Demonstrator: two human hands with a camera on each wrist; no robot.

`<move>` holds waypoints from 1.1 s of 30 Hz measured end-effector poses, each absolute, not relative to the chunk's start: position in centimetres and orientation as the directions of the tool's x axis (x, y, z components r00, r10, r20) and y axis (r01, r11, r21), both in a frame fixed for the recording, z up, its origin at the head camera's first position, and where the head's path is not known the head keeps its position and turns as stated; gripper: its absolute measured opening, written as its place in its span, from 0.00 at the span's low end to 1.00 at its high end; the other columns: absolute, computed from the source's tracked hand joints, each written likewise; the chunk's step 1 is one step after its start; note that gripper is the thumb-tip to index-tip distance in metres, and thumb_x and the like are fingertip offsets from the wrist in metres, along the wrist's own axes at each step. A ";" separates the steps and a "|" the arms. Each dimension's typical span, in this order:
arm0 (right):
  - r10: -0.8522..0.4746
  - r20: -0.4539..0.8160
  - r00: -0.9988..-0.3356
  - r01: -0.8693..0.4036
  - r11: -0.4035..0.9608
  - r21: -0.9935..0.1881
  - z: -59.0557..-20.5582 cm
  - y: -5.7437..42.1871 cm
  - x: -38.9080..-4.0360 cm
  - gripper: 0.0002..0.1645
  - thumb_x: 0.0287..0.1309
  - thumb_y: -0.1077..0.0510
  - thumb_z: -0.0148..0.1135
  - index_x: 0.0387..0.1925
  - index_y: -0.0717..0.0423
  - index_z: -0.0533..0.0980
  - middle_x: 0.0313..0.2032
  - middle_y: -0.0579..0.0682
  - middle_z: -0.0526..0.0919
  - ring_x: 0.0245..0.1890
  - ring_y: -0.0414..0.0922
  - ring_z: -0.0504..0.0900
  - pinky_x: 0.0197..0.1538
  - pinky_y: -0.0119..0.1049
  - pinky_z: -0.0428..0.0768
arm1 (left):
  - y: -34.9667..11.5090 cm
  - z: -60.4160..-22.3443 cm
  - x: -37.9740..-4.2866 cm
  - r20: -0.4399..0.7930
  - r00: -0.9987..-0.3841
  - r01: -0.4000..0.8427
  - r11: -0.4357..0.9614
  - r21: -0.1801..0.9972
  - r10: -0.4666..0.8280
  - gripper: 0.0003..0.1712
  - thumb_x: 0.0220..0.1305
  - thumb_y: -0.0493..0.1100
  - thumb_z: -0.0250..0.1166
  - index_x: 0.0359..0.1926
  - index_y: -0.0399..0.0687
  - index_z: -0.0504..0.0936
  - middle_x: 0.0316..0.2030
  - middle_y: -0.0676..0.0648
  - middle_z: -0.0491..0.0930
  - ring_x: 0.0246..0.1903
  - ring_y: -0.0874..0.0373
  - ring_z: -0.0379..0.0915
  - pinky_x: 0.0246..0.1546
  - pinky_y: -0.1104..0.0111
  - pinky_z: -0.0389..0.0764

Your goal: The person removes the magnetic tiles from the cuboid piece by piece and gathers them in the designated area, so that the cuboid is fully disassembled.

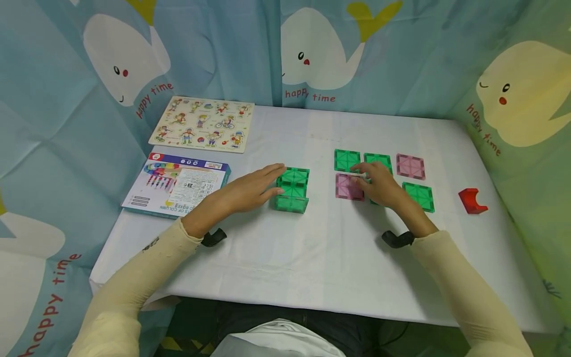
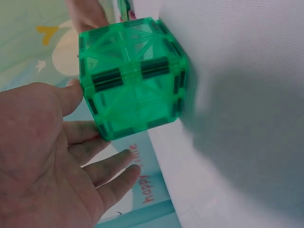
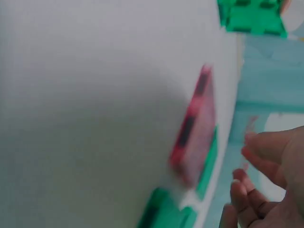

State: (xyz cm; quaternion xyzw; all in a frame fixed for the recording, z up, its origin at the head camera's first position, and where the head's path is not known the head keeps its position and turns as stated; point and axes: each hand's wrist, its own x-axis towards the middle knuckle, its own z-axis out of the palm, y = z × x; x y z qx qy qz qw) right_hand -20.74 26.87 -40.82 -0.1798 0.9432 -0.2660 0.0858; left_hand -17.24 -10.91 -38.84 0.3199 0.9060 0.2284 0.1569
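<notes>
A translucent green cube of window-like tiles [image 1: 292, 204] stands on the table left of centre. My left hand [image 1: 251, 190] is at its left side, fingers fairly straight, with the thumb and forefinger tips right at the cube's edge in the left wrist view. To the right, flat square tiles lie in two rows: a green tile [image 1: 346, 159], a second green tile [image 1: 378, 157], a pink tile [image 1: 410, 166], another pink tile [image 1: 345, 187] and a green tile [image 1: 418, 197]. My right hand [image 1: 380, 184] hovers over them with loosely bent fingers, holding nothing. It mostly hides a further green tile.
A red block with a curved notch [image 1: 473, 201] lies at the right. On the left are a boxed toy [image 1: 187, 178] and, behind it, a picture puzzle board [image 1: 202, 124]. Curtains with whales [image 1: 250, 49] hang close behind the table [image 1: 267, 263] and at its sides.
</notes>
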 end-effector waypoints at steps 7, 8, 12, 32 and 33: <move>-0.467 0.132 -0.874 -0.452 0.682 -0.575 -39.5 23.6 -19.2 0.23 0.78 0.60 0.60 0.68 0.63 0.73 0.51 0.61 0.80 0.47 0.54 0.78 0.48 0.51 0.80 | -10.9 -38.6 -17.1 -0.145 -0.747 0.512 0.700 0.498 0.649 0.39 0.86 0.57 0.48 0.85 0.46 0.49 0.85 0.46 0.45 0.84 0.52 0.41 0.82 0.55 0.51; -0.479 0.141 -0.866 -0.465 0.671 -0.577 -39.2 23.1 -18.9 0.23 0.78 0.59 0.59 0.68 0.62 0.73 0.51 0.60 0.80 0.46 0.52 0.79 0.48 0.50 0.81 | -10.9 -38.6 -17.1 -0.145 -0.748 0.510 0.700 0.500 0.648 0.39 0.86 0.57 0.48 0.85 0.46 0.49 0.85 0.46 0.45 0.84 0.52 0.41 0.82 0.55 0.51; -0.550 0.132 -0.825 -0.516 0.637 -0.572 -38.6 21.1 -17.2 0.22 0.80 0.54 0.58 0.68 0.57 0.73 0.52 0.55 0.81 0.45 0.47 0.82 0.48 0.48 0.84 | -10.8 -38.5 -17.0 -0.138 -0.748 0.515 0.698 0.498 0.650 0.39 0.86 0.56 0.48 0.85 0.45 0.50 0.85 0.46 0.46 0.84 0.52 0.42 0.82 0.55 0.51; -0.834 0.295 -0.467 -0.884 0.436 -0.168 -41.8 17.1 -14.4 0.44 0.65 0.71 0.70 0.78 0.46 0.66 0.47 0.54 0.80 0.39 0.43 0.80 0.38 0.33 0.83 | -10.9 -38.5 -16.9 -0.120 -0.756 0.519 0.701 0.489 0.643 0.39 0.85 0.58 0.49 0.85 0.46 0.52 0.85 0.46 0.48 0.83 0.51 0.46 0.81 0.52 0.56; -0.832 0.293 -0.471 -0.882 0.439 -0.171 -41.8 17.1 -14.4 0.43 0.66 0.71 0.69 0.78 0.46 0.66 0.47 0.54 0.79 0.38 0.43 0.79 0.37 0.33 0.82 | -10.9 -38.5 -16.9 -0.122 -0.757 0.518 0.702 0.489 0.643 0.39 0.85 0.58 0.49 0.85 0.46 0.52 0.85 0.46 0.48 0.83 0.51 0.46 0.81 0.52 0.56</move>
